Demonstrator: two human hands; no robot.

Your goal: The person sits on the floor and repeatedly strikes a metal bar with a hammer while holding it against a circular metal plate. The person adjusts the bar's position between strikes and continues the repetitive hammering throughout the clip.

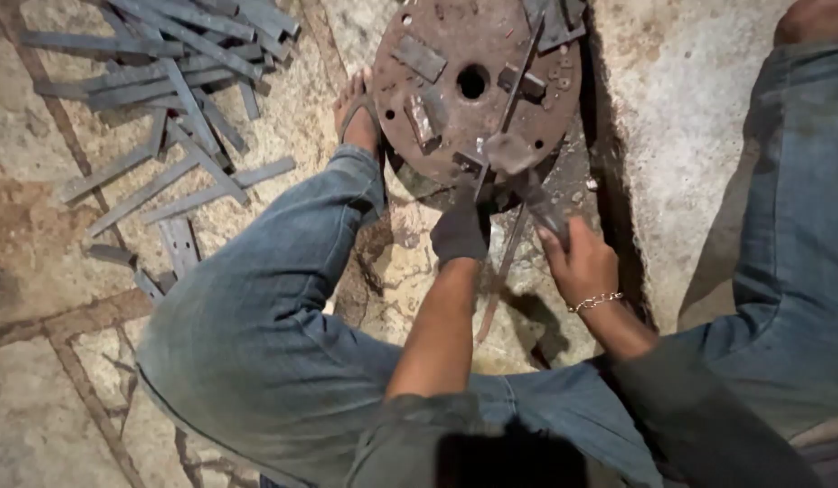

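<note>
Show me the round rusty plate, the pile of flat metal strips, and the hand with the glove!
round rusty plate (455,54), head view, bare face above its centre hole
pile of metal strips (179,63), head view, middle of the heap
gloved left hand (460,230), head view, back of the glove

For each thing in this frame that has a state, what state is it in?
Left hand: gloved, gripping a thin metal strip.
Right hand: bare, gripping a hammer handle.
Hammer: head resting at the disc's near edge.
Rusty round disc: lying flat, bolted blocks on top.
Flat metal strips: loose pile on the floor.
</note>
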